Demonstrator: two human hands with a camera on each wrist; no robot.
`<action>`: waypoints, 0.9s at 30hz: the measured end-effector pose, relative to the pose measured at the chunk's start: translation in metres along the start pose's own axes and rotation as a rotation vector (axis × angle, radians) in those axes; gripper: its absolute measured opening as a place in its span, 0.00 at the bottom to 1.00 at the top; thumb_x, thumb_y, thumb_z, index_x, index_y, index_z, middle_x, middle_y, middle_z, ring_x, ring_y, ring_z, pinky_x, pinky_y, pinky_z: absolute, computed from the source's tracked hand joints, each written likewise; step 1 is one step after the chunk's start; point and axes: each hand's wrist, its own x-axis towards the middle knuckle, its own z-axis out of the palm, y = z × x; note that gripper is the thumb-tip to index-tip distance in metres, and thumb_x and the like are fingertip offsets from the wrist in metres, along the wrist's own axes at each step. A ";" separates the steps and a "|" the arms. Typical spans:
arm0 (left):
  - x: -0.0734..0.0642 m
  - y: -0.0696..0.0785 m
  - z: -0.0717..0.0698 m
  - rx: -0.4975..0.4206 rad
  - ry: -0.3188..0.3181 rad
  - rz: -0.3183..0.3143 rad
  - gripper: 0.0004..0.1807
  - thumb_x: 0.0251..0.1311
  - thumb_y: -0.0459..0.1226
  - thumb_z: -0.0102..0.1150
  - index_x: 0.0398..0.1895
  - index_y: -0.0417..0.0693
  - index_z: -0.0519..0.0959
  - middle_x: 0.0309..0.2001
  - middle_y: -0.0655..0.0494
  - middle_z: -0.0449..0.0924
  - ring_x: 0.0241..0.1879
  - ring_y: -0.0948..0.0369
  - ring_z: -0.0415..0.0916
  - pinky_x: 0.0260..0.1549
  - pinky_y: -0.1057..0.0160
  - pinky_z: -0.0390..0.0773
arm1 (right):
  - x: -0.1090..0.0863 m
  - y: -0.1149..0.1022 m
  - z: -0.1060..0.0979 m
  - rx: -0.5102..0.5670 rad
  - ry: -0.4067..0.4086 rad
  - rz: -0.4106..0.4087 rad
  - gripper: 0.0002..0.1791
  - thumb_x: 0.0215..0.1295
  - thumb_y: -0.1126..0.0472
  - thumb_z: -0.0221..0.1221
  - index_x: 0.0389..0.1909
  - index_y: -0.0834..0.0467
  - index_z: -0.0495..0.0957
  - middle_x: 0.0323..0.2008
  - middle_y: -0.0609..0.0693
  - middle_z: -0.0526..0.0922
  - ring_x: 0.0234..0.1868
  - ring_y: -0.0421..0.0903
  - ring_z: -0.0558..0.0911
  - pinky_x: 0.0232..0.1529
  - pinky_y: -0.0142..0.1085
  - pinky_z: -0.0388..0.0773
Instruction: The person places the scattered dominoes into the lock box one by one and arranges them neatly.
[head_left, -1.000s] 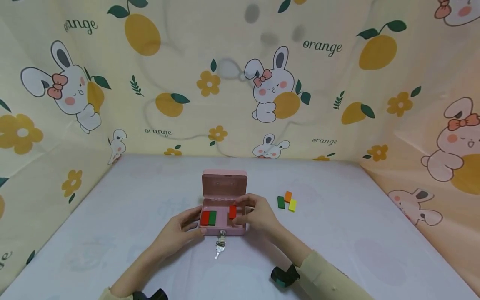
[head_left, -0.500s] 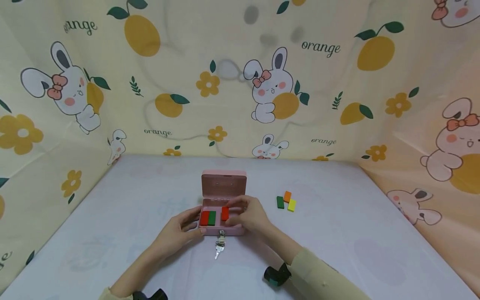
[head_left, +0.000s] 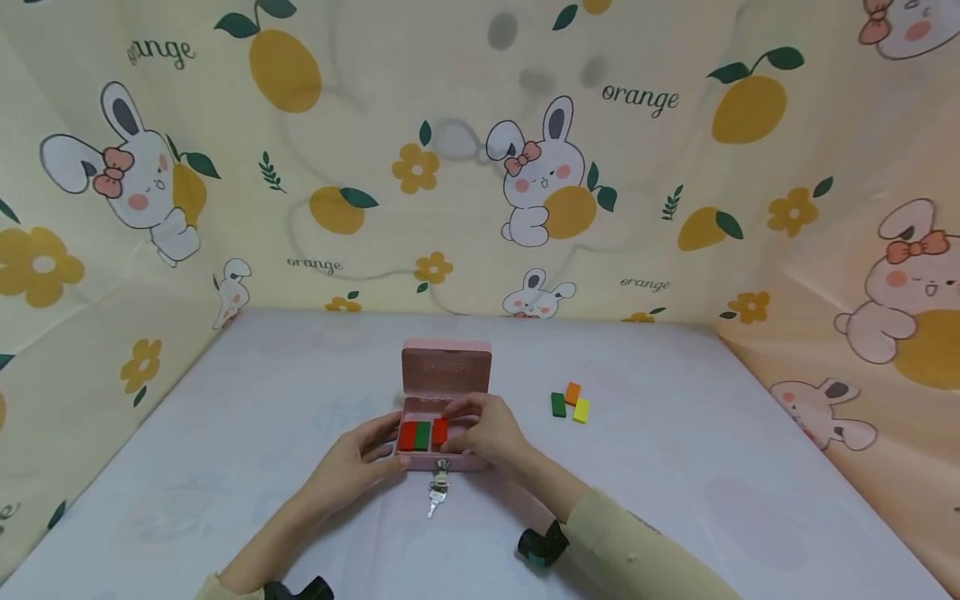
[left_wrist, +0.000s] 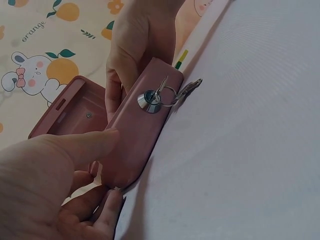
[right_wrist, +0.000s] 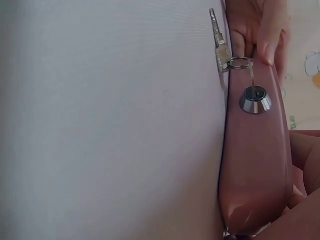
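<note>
A pink metal box stands on the table with its lid raised. My left hand grips its left end, thumb on the front wall and fingers round the side. Inside, at the left, a red block and a green block lie side by side. My right hand reaches into the box and pinches another red block just right of the green one. In the right wrist view the box wall hides the blocks. A key sits in the front lock, with a second key hanging from its ring.
To the right of the box, a green block, an orange block and a yellow block lie on the white table. A printed cloth stands behind and at both sides.
My right hand has moved left inside the box, carrying the red block closer to the green block. My left hand has stayed on the box's left end.
</note>
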 end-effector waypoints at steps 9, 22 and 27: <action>0.001 -0.001 0.001 0.005 -0.008 0.002 0.42 0.52 0.46 0.70 0.70 0.46 0.63 0.65 0.47 0.67 0.63 0.52 0.67 0.56 0.61 0.73 | 0.001 0.000 0.007 -0.118 0.033 -0.032 0.21 0.43 0.73 0.73 0.40 0.57 0.80 0.40 0.48 0.82 0.46 0.49 0.79 0.51 0.42 0.80; 0.000 -0.002 -0.003 -0.014 -0.008 0.019 0.42 0.52 0.44 0.71 0.69 0.45 0.63 0.65 0.46 0.67 0.63 0.53 0.66 0.57 0.63 0.72 | 0.002 0.000 0.007 -0.101 0.005 -0.055 0.20 0.45 0.73 0.72 0.41 0.57 0.81 0.41 0.49 0.82 0.47 0.49 0.79 0.51 0.42 0.79; 0.001 -0.002 -0.002 -0.017 -0.015 0.039 0.42 0.52 0.43 0.71 0.70 0.43 0.62 0.65 0.45 0.67 0.64 0.52 0.66 0.57 0.63 0.72 | 0.001 0.000 0.007 -0.117 0.018 -0.061 0.19 0.45 0.73 0.72 0.40 0.58 0.81 0.40 0.49 0.82 0.46 0.49 0.79 0.52 0.42 0.79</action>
